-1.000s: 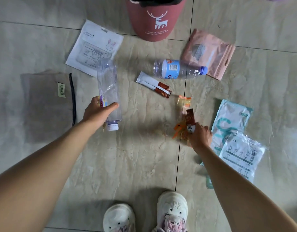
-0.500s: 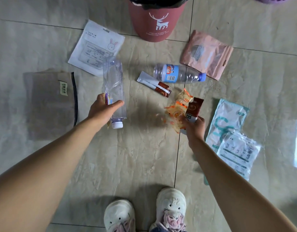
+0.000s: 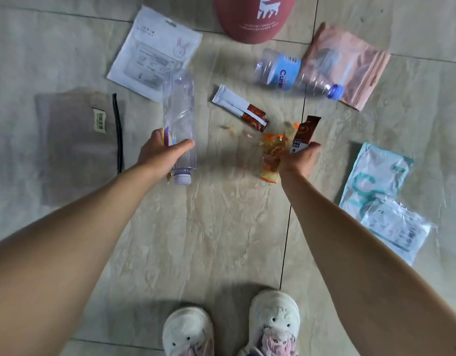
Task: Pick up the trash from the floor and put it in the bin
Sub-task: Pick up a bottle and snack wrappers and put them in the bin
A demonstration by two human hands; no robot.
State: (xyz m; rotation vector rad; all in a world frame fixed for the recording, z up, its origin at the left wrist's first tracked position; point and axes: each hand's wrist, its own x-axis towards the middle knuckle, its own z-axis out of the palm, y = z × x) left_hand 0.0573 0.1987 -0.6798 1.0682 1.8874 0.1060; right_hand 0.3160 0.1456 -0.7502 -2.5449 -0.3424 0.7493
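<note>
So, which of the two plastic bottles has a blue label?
The bottle lying on the floor near the red bin. The clear bottle in the left hand has no blue label.

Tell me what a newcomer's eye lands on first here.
Two bare arms reach down over a littered tile floor: the left hand grips a clear bottle, the right hand grips orange and brown wrappers. Ahead, at the top edge, stands the red bin.
</note>
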